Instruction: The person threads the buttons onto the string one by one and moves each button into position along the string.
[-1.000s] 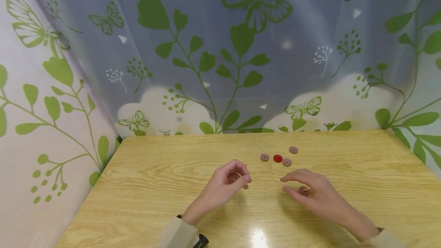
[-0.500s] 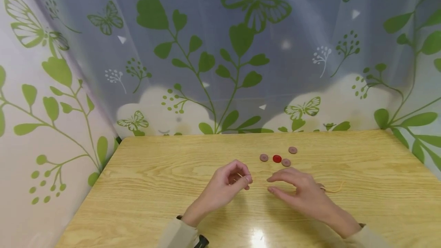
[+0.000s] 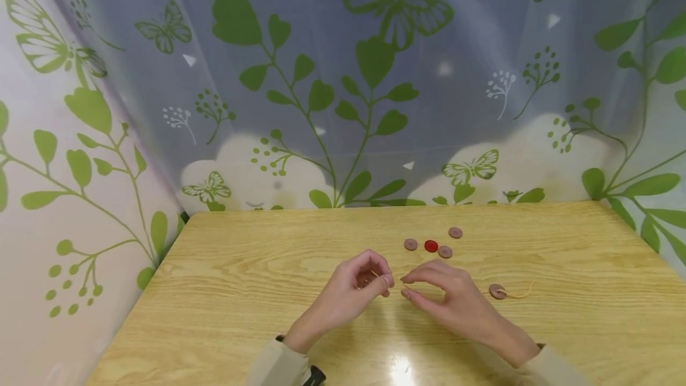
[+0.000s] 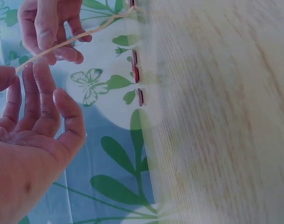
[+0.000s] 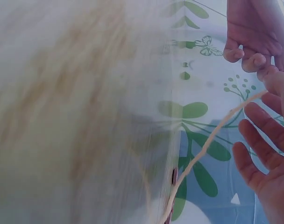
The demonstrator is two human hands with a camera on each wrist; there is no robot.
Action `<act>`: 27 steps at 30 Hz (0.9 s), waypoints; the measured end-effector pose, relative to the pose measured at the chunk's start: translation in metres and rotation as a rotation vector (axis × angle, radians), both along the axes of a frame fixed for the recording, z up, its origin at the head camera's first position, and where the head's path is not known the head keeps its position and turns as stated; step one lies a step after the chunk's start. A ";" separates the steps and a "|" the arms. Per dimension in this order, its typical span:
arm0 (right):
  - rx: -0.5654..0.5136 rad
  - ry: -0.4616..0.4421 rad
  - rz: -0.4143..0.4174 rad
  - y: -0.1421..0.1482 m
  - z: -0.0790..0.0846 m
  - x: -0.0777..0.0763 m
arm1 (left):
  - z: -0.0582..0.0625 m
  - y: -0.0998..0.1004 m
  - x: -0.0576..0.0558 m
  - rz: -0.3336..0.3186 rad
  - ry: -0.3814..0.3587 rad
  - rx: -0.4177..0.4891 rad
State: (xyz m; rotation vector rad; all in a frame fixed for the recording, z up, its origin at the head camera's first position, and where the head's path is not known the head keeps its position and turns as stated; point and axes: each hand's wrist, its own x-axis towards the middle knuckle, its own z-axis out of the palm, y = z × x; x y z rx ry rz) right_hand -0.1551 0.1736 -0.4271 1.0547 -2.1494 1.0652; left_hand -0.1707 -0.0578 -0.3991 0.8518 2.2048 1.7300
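Note:
My left hand (image 3: pixel 351 296) pinches the end of a thin pale-yellow string (image 5: pixel 205 147) between thumb and fingers. Close to its right, my right hand (image 3: pixel 455 302) has its thumb and index finger curved around the string, with a small gap between their tips in the head view. From the hands the string runs to a mauve button (image 3: pixel 497 291) on the table, right of my right hand, and a short tail trails off beyond it. The left wrist view shows the string (image 4: pixel 65 43) stretched between the left fingertips and that button, passing the right thumb.
Beyond the hands lie a red button (image 3: pixel 431 246) and several loose mauve ones, among them a left button (image 3: pixel 410 245), a near button (image 3: pixel 445 252) and a far button (image 3: pixel 455 233). The wood-grain table (image 3: pixel 257 255) ends at a leaf-and-butterfly curtain (image 3: pixel 300 76).
My right hand has moved left along the string, up close to the left hand. The strung button, earlier mostly behind the right hand, now shows on the table. My left hand barely moved.

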 end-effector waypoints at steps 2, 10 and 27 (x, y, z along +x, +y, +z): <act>-0.016 0.014 0.001 -0.002 0.000 -0.001 | 0.000 0.000 0.000 -0.002 -0.001 0.000; -0.041 0.029 -0.008 -0.006 0.000 -0.002 | -0.001 0.000 0.001 -0.002 -0.007 -0.012; -0.215 -0.417 -0.017 -0.008 0.010 0.015 | -0.007 0.002 0.001 0.001 -0.053 -0.037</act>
